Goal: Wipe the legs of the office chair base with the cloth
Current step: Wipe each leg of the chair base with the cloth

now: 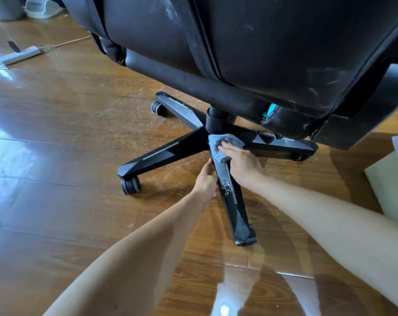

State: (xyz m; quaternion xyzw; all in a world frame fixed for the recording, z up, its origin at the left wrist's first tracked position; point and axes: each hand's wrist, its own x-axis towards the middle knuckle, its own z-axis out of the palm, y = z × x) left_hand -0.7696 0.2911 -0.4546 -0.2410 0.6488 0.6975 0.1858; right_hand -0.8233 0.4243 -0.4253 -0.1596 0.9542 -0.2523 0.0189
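A black office chair base (161, 153) with several legs stands on the wooden floor under a dusty black seat. The near leg (233, 201) points toward me and carries white dust specks. A blue-grey cloth (218, 144) lies on the top end of that leg, close to the centre column. My right hand (241, 163) presses the cloth down with fingers laid over it. My left hand (207, 179) grips the left side of the same leg, its fingers partly hidden behind it.
The chair seat (262, 53) overhangs the base from above. A grey power strip (22, 54) with a cord lies far left on the floor. A pale green box (392, 188) sits at the right edge. Casters (130, 185) stand under the left legs.
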